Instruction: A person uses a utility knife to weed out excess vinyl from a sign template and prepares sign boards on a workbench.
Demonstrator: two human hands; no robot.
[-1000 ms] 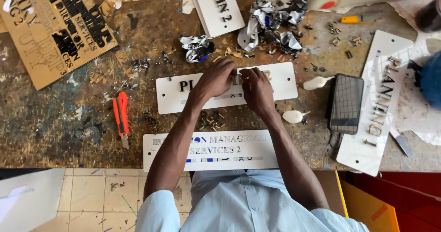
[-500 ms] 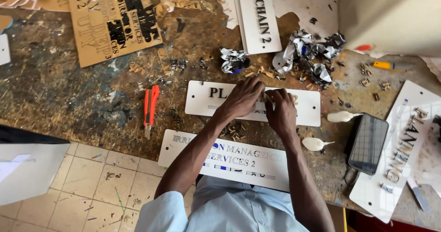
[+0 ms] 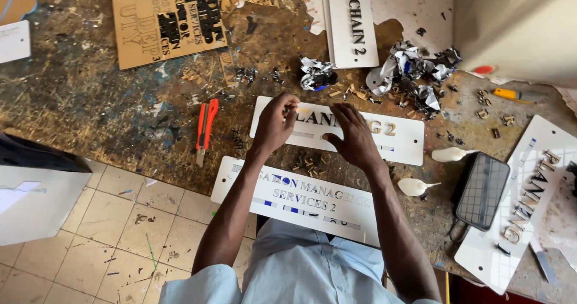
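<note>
Centre of frame: left hand [image 3: 273, 123] pinching the white sign plate's [image 3: 404, 140] top edge, right hand [image 3: 354, 137] spread flat on it, on the desk [image 3: 90, 105]. Plate probably stiff, light, slippery; grip edges.

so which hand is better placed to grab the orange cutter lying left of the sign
Left. The left hand rests on the left end of the white sign, the end nearest the orange cutter, with bare bench between them. The right hand is further along the sign and would have to cross over the left.
</note>
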